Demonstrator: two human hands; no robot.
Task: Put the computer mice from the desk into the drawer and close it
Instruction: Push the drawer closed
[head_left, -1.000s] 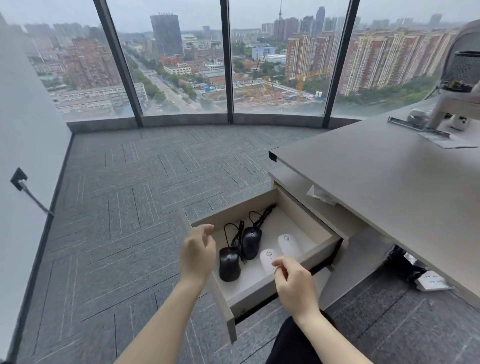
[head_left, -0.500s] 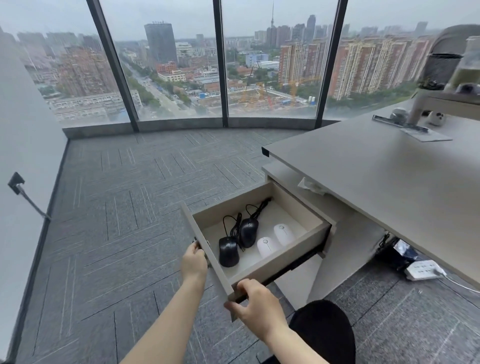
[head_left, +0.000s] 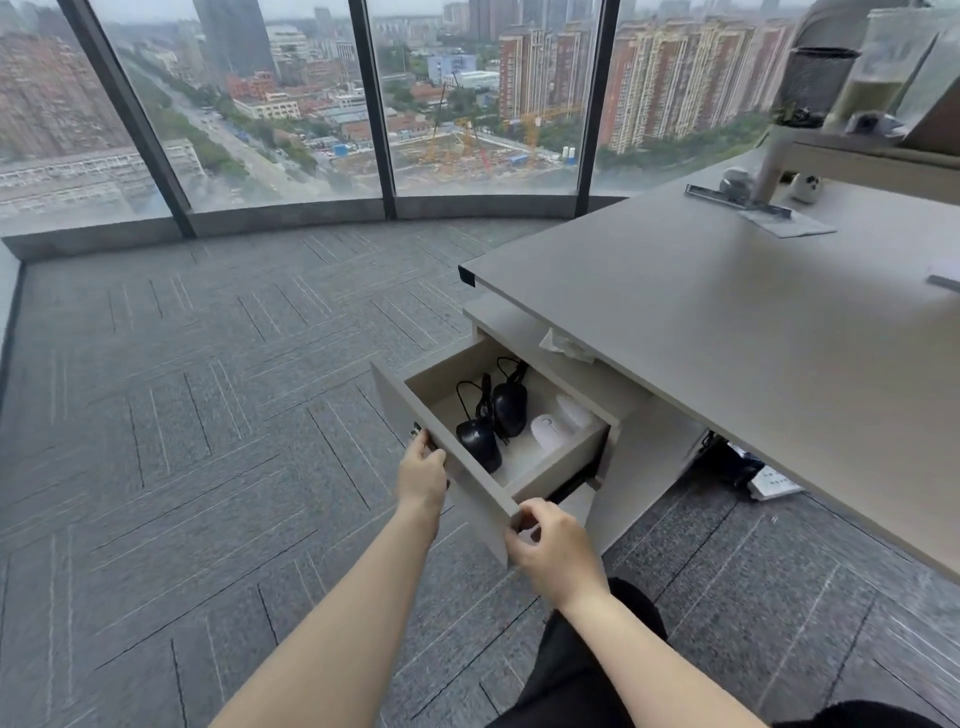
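Beige drawer (head_left: 483, 499) half open under the surface (head_left: 727, 332), four mice inside, both our hands on its front panel.

We had our left hand (head_left: 422, 475) against the outer face of the drawer front, near its far end, fingers curled over the top edge; our right hand (head_left: 553, 545) gripped the near corner of the same front, thumb and fingers closed around it. Inside the drawer lay two black corded mice: one black mouse (head_left: 479, 444) close behind the front panel, the other black mouse (head_left: 510, 410) just beyond it, their cables looped toward the drawer's back. Beside them, on the side nearer the cabinet, one white mouse (head_left: 548, 431) lay partly hidden by the drawer's side wall, and the second white mouse (head_left: 574, 410) lay just behind it.
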